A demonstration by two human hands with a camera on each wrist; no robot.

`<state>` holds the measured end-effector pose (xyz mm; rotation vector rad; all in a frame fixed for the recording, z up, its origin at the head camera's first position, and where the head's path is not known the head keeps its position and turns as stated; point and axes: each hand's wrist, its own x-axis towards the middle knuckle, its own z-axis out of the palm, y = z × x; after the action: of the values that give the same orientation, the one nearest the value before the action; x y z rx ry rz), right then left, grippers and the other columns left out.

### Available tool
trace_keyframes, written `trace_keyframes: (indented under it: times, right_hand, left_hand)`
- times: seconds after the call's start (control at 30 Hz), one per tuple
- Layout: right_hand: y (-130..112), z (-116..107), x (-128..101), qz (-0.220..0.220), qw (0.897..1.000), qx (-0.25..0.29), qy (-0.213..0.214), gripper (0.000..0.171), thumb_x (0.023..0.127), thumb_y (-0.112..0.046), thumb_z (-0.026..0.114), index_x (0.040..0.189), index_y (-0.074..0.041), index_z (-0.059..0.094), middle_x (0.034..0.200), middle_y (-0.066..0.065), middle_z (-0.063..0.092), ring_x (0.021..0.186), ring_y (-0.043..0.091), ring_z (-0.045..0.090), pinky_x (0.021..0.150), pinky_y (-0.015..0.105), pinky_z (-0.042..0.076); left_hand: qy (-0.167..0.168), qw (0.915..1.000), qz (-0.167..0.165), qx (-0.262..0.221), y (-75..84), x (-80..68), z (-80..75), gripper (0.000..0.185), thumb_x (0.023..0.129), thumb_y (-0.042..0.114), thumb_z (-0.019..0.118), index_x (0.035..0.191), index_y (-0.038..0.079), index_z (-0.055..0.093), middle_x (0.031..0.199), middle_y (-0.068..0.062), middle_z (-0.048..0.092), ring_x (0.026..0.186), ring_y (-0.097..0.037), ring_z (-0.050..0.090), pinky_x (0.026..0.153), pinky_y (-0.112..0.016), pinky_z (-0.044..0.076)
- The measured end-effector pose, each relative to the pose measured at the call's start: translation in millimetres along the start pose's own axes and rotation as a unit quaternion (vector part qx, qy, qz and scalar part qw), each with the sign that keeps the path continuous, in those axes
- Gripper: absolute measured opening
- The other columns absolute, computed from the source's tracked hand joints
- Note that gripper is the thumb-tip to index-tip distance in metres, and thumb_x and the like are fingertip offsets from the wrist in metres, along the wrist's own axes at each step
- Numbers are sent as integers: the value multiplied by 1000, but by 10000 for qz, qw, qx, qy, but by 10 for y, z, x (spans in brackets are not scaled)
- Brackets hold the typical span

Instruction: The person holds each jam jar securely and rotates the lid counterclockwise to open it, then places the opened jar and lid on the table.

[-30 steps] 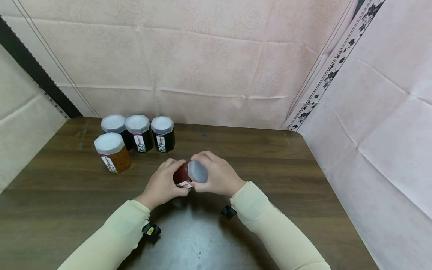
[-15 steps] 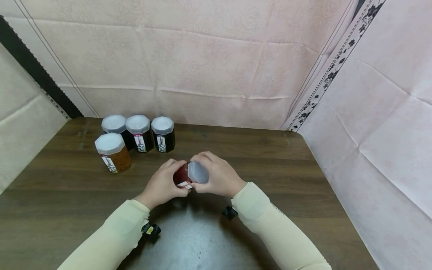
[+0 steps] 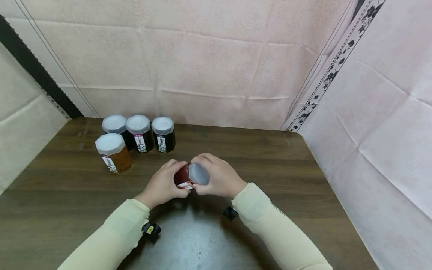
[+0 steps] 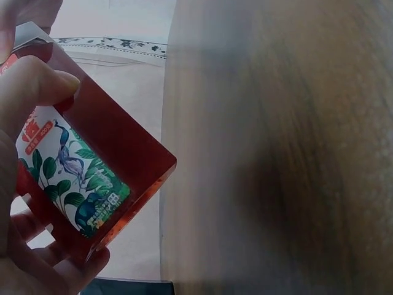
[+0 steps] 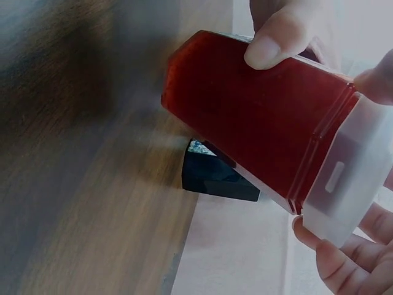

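Note:
A jar of red contents (image 3: 182,176) is held tilted above the table, its whitish octagonal lid (image 3: 199,174) turned to the right. My left hand (image 3: 165,183) grips the jar's body, thumb on the near side and fingers round the far side. Around the lid curls my right hand (image 3: 219,175). In the left wrist view, the printed label (image 4: 73,172) with leaves and a bird shows beside the left thumb. The lid (image 5: 350,175) sits on the jar in the right wrist view, with the right fingers at its edge.
At the back left stand a jar with amber-brown contents (image 3: 118,161) and three dark jars, among them the rightmost dark jar (image 3: 165,140). The brown wooden table (image 3: 270,165) meets pale patterned cloth (image 3: 202,67) at the back and sides.
Both hands hold nearly the same pose round the jar. The jar and right hand appear shifted very slightly right and down in the head view. The standing jars keep their places.

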<state>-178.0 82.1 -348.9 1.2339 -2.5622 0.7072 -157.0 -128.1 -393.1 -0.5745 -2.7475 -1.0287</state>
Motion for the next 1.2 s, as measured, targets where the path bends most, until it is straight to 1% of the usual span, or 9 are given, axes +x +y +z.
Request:
trace_keyframes:
  times: [0.4, 0.7, 1.03, 1.2]
  right_hand:
    - [-3, 15, -22, 68, 9999, 80, 30, 55, 73, -33, 79, 121, -14, 58, 121, 3, 56, 98, 14, 57, 70, 26, 55]
    - [-8, -17, -44, -157, 9998, 112, 104, 55, 72, -31, 79, 119, -14, 59, 119, 1, 57, 98, 13, 57, 70, 25, 54]
    - [-38, -47, -56, -199, 9998, 38, -80, 55, 71, -30, 78, 120, -13, 59, 119, 3, 57, 97, 14, 58, 70, 25, 54]
    - [-58, -60, -65, -223, 9996, -27, -170, 54, 72, -29, 79, 121, -14, 60, 122, 5, 57, 99, 16, 57, 71, 26, 55]
  left_hand:
    - [-73, 10000, -11, 13, 15, 0, -10, 70, 65, 28, 82, 128, 7, 58, 109, -6, 58, 92, -20, 55, 76, -37, 56]
    - [-250, 9996, 113, -118, 10, 12, -29, 69, 65, 26, 82, 127, 8, 58, 108, -4, 57, 91, -17, 55, 77, -35, 55]
    - [-382, 9991, 150, -125, 11, 3, -61, 67, 63, 26, 82, 124, 12, 59, 106, 0, 56, 91, -16, 54, 78, -33, 54]
    - [-435, 9989, 182, -86, 4, -4, -73, 68, 63, 25, 82, 125, 10, 59, 108, -1, 57, 91, -17, 54, 78, -33, 54]
